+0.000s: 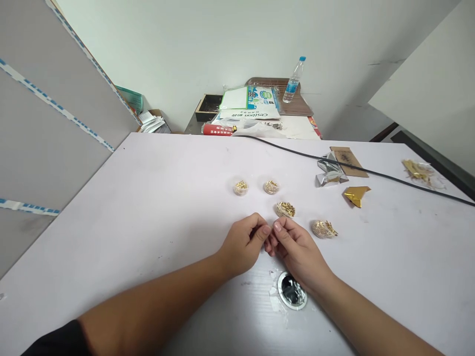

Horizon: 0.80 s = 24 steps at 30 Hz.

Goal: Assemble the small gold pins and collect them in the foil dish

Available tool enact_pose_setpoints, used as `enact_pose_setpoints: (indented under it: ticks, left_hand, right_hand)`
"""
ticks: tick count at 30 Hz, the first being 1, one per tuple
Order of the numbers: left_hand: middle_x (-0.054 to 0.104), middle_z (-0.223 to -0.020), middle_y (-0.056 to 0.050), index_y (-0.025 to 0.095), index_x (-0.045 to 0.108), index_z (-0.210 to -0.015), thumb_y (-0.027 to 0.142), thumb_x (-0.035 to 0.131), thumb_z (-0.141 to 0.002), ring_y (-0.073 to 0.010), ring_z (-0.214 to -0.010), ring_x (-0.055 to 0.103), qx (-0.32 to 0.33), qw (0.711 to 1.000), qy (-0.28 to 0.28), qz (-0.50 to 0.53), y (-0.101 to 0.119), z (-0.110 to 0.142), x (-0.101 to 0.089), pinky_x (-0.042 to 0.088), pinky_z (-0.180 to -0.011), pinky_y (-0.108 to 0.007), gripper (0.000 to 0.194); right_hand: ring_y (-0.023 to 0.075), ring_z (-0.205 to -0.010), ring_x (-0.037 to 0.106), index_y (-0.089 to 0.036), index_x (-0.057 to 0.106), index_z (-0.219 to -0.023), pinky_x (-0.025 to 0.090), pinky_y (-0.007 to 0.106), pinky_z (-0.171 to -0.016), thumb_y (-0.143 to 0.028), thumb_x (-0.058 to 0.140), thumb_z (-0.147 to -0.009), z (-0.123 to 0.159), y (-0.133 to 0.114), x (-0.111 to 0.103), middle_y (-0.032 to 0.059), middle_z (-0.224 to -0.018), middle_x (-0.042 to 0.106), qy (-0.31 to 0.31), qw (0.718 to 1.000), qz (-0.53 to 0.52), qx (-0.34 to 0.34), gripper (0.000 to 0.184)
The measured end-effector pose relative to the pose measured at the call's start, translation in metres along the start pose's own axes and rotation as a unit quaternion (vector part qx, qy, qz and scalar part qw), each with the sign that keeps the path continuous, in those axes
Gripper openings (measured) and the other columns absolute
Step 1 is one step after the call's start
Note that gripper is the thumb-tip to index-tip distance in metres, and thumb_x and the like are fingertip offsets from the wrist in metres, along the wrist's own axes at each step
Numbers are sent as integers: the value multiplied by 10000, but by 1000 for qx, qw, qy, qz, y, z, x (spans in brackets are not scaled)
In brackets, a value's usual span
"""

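Our left hand [243, 245] and right hand [299, 248] curl in close together; whether they're gripping anything, we can't tell! Just beyond the fingers sits a tub of gold pieces [285, 209]; past the worktop's [166, 198] far edge, we read upside-down "Cestbon" on a packet [256, 113].

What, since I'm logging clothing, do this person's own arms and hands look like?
The left arm has a black sleeve in the picture's lower-left corner; the right arm shows none. The left hand and right hand are ungloved, with no ring, watch or bracelet visible.
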<state>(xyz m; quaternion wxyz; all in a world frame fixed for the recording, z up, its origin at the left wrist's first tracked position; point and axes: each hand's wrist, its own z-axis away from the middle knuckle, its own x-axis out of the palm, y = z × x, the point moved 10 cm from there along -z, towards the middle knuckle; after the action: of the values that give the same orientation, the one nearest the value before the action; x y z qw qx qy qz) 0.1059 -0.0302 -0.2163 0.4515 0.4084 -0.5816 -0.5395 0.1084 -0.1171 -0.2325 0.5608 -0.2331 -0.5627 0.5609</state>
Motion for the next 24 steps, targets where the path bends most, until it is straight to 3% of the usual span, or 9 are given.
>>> enact_pose_setpoints:
  ticks: [12,18,24]
  left_hand:
    - [631,-750,-8,174,519,-849,349,498,-973,-132,-695,595,-11,995,34,-95,2,0,-10,465,-671,-262,215]
    - [618,-712,-2,173,532,-764,408,485,-971,-117,-652,533,-18,991,13,-135,5,-1,-9,424,-619,-238,317]
    - [544,-619,15,172,515,-688,440,483,-965,-104,-570,449,-23,987,3,-158,6,-2,-9,372,-552,-231,387]
  right_hand:
    - [92,-511,547,-178,565,-812,429,223,-506,-511,773,-787,-1,-11,-12,-11,-623,638,61,996,46,-38,393]
    - [92,-564,542,-176,576,-828,455,235,-557,-522,756,-792,-2,-24,-9,-22,-632,603,48,994,68,-78,392]
    - [109,-596,570,-186,568,-858,463,251,-575,-519,730,-817,-3,-21,-6,-30,-637,581,28,995,56,-75,372]
